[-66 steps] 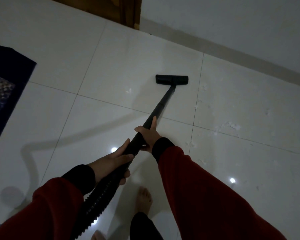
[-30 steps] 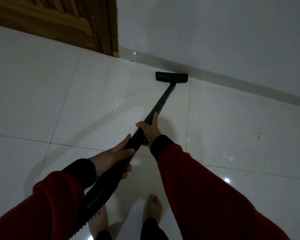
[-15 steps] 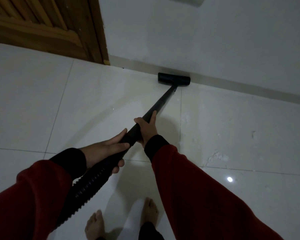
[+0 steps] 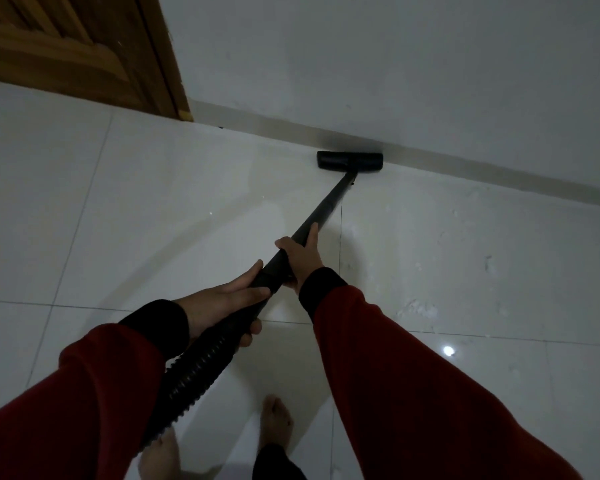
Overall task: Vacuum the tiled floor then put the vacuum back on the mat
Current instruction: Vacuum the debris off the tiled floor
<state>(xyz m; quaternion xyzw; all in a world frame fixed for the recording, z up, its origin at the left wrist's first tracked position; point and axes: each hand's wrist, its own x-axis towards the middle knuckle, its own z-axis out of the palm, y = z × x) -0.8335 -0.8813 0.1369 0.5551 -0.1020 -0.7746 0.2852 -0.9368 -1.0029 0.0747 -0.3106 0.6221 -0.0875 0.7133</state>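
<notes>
Gripping the vacuum wand with my left hand and right hand, floor head touching the baseboard at the tiled floor's far edge.

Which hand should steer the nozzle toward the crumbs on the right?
Right, probably. The right hand grips the wand farther forward, nearer the nozzle and the crumbs; the left hand holds back by the hose.
</notes>
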